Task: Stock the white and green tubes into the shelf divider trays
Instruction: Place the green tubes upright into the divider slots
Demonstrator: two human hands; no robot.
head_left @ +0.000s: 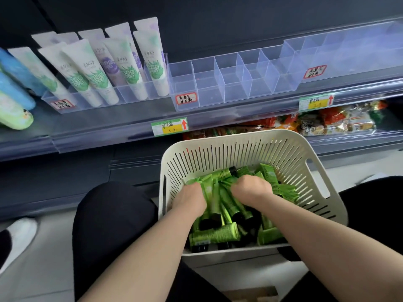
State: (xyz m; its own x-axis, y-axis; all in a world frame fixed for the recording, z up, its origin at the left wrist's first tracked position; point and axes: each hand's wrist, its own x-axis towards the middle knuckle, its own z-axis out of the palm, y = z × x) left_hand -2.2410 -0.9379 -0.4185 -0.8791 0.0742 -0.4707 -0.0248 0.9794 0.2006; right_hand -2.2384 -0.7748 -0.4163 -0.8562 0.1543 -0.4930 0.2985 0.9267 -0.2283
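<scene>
Gathering stock, gripped green tubes (216, 235) with left hand (189, 197) and right hand (250, 188) inside six-o'clock basket (218, 155), bound for empty twelve-o'clock trays (229, 83).

Just the one head-worn wide-angle cam, tilted forward and down. The cream slotted plastic basket (239, 149) sits close underneath, filling the lower middle. The clear plastic divider trays (229, 83) run across the top, a bit farther off.

Open tray compartments (220, 71) beyond basket wall (218, 153)
</scene>
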